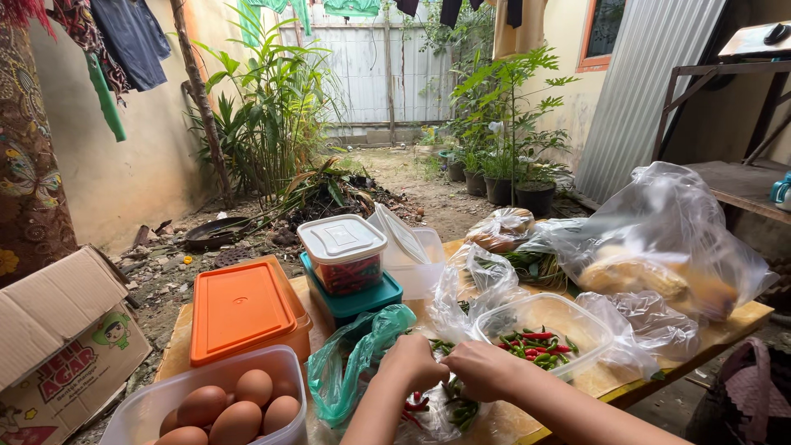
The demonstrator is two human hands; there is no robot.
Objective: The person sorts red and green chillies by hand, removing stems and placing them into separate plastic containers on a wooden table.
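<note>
Brown eggs (235,408) seen nearest in clear tub. Left hand (414,360) and right hand (484,368) clenched on chillies (456,406) over bag on table (725,330). Few sorted chillies in clear container (550,317); many left.

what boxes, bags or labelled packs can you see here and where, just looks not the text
cardboard box: far left on the ground, open flap, brown with red lettering and a green cartoon figure
orange lidded container: table's left, rectangular
clear tub over teal tub: centre, stacked, white lid
green plastic bag: by the left hand
clear plastic bags: right, crumpled
</note>
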